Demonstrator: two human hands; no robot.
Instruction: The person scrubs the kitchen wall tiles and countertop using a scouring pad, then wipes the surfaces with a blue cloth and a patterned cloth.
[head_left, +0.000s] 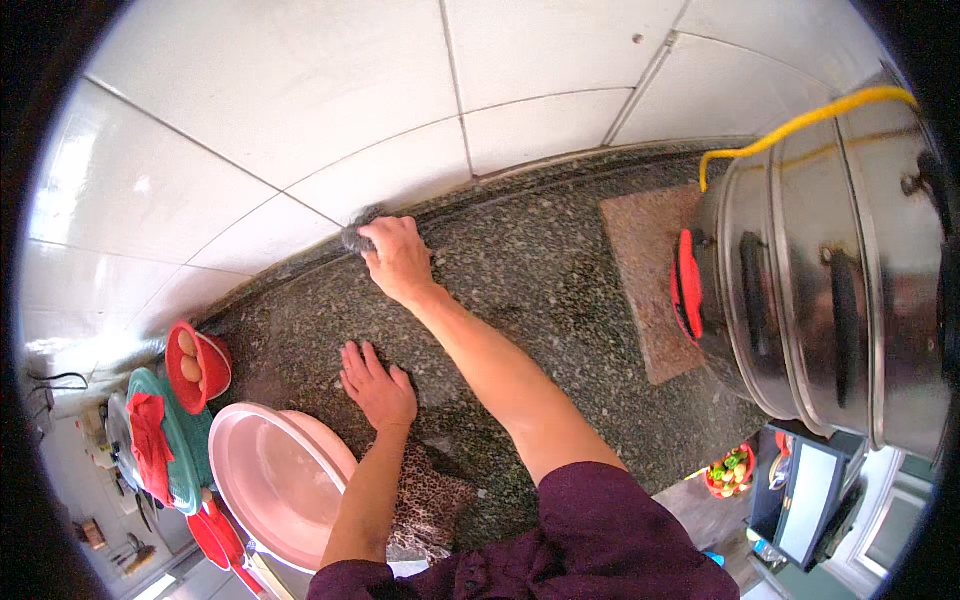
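My right hand (399, 259) grips a dark grey scouring pad (360, 231), probably steel wool. It presses the pad against the joint where the speckled granite countertop (517, 300) meets the white tiled wall (360, 90). Lower and to the left, my left hand (381, 390) rests flat on the granite, palm down, with its fingers slightly spread and nothing in it. Beside my left forearm a pink plastic basin (274, 487) stands tilted towards me in the view. A leopard-print cloth (427, 499) hangs or lies at the counter's near edge, partly behind that forearm.
At the right a tall stacked steel steamer pot (810, 285) stands by a reddish-brown board (637, 277), with a yellow cord (810, 120) above. Leftward are a red bucket of eggs (217, 367), a green basket (187, 435) with a red cloth (150, 442), and a red dipper (214, 536).
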